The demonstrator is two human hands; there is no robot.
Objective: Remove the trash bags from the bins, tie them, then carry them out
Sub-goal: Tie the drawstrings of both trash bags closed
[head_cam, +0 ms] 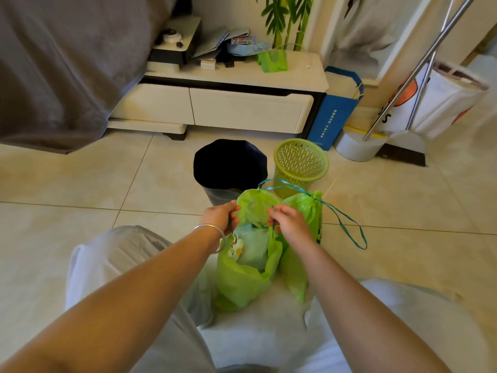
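Note:
Two green trash bags stand on the floor between my knees. The nearer, open bag [242, 281] shows paper and wrappers inside. My left hand [222, 216] pinches its rim on the left. My right hand [289, 222] grips the rim and a teal drawstring on the right. Just behind and to the right stands the second green bag [306, 208], its neck cinched shut, with long teal drawstring loops [349, 224] trailing over the floor. Beyond the bags are a dark bin [230, 168] with a black liner and a bare green mesh bin [301, 165].
A low white cabinet [242, 103] with clutter on top runs along the wall behind the bins. A grey bed cover [61, 63] hangs at the left. A blue paper bag [333, 114], a white round base [357, 146] and metal poles stand at the right. The floor is tiled.

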